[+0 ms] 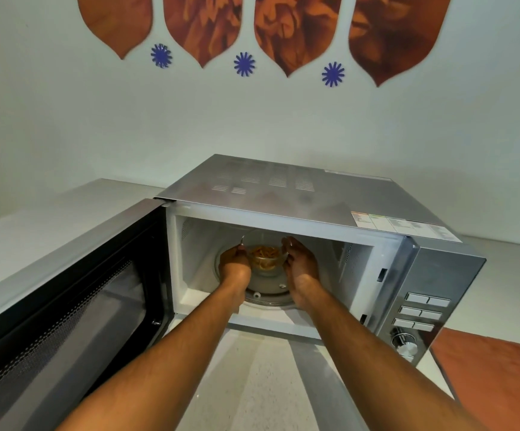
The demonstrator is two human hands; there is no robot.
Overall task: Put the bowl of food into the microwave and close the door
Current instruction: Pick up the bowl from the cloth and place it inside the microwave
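A silver microwave (299, 194) stands on the counter with its door (75, 290) swung wide open to the left. Inside the white cavity, a small clear glass bowl (267, 259) of orange pasta sits over the middle of the glass turntable (268, 290). Both my arms reach into the cavity. My left hand (234, 262) grips the bowl's left side, and my right hand (302, 259) cups its right side. I cannot tell whether the bowl rests on the turntable or hovers just above it.
The control panel (420, 312) with buttons and a dial is on the microwave's right front. A pale counter (252, 384) runs below the cavity, with an orange surface (495, 374) at the right. A wall with orange and blue decorations is behind.
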